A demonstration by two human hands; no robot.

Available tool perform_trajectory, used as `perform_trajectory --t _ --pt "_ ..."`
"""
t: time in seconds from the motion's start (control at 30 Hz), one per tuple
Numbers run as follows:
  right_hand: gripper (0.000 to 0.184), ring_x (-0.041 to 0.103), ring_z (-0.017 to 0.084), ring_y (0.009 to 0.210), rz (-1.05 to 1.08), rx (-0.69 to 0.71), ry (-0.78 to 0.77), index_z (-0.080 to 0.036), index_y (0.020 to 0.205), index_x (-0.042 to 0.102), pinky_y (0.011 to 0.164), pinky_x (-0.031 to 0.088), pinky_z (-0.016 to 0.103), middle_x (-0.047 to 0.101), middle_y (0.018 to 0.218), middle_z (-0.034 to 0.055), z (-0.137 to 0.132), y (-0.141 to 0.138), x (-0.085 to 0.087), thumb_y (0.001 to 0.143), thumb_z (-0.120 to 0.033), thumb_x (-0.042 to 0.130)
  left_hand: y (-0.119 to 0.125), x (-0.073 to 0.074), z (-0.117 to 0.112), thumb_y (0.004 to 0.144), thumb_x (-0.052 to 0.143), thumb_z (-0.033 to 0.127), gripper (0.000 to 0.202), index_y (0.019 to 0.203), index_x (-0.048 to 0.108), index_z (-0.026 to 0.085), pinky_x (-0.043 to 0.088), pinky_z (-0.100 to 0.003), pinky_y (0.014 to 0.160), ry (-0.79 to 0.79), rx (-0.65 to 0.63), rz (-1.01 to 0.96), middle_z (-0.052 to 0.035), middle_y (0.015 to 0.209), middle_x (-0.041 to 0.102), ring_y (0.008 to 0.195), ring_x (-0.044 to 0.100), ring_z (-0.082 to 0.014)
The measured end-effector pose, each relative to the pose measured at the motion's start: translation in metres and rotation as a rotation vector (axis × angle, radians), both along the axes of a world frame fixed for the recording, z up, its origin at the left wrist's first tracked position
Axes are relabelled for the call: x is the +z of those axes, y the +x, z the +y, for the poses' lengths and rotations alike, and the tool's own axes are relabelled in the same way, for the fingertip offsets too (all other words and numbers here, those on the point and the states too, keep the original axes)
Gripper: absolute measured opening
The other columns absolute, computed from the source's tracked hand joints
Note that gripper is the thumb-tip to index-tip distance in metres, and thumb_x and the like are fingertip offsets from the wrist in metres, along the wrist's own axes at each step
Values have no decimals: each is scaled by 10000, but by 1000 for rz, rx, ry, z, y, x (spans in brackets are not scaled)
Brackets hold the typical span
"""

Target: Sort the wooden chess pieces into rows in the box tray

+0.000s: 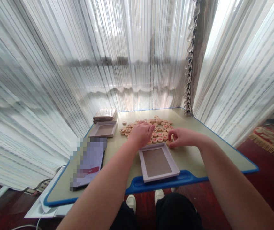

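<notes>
We look down on a pale green folding-style table [204,159] with a blue rim, where two shallow open boxes stand among round wooden pieces. The near box [161,176], white-walled and set slightly askew, lies at the table's front edge, overlapping a blue molded recess [186,176]; its flat grey-brown floor is in view. The far box [102,130], similar and shallow, sits at the back left, its brownish floor also showing, with a flat, shiny-topped package [105,114] just behind it. The wooden pieces [159,139], marked with red or dark characters, lie loosely heaped on the tabletop just beyond the near box, some stacked on others. Our left hand [140,132] is over the left-middle of the heap, back upward, fingers curved and close together; they hide what is beneath, so we cannot tell whether they grip anything. Our right hand [181,137] reaches the heap's right edge, thumb and forefinger curled around a piece beside the box's far right corner; we cannot tell whether they pinch it firmly. To the left, in front of the far box, lies a dark-edged tablet [96,156], partly pixelated.
</notes>
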State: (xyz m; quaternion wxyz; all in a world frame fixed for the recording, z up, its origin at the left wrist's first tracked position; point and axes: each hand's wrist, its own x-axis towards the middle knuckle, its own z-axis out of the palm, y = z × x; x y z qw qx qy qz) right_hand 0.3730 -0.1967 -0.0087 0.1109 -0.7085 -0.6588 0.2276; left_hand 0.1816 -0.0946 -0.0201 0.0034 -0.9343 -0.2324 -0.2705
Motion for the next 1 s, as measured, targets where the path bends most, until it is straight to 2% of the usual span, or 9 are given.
perform_trajectory --t 0.13,0.33,0.47,0.7,0.83,1.0 --pt "305 486 137 587 -14 6 0 -193 805 664 509 319 247 590 662 -2 -1 -2 2 606 -424 664 -1 -1 -1 946 210 384 526 714 634 176 421 -343 841 -7 -7 6 -63 759 640 847 546 -188" --pt "258 522 162 649 95 0 37 -183 701 697 561 354 261 634 662 17 -1 -6 5 688 -413 579 -1 1 -2 944 193 410 553 703 632 177 419 -345 828 -14 -14 -4 -66 756 635 843 541 -191" --pt "259 523 157 651 123 11 70 -190 700 705 582 358 261 638 664 13 2 -5 2 698 -415 578 -1 3 -4 946 176 411 566 685 618 174 420 -339 813 -16 -48 4 -61 753 636 817 539 -184" --pt "284 401 106 504 26 -74 126 -191 831 665 479 251 249 454 542 -43 3 6 -1 674 -421 605 -2 4 -5 936 237 416 525 695 637 176 420 -340 821 -20 -53 14 -63 747 646 830 551 -191" --pt "275 397 101 505 -11 -71 75 -197 878 644 483 247 241 427 541 -59 3 12 -4 623 -300 643 -2 3 -9 857 433 466 383 729 668 193 422 -338 861 -57 -111 5 -53 796 659 888 556 -199" --pt "277 375 98 489 -19 -98 70 -210 875 663 476 235 243 388 516 -65 4 12 -3 619 -317 649 -2 4 -12 800 510 485 342 742 676 191 436 -347 858 -60 -132 10 -59 807 660 907 555 -213"
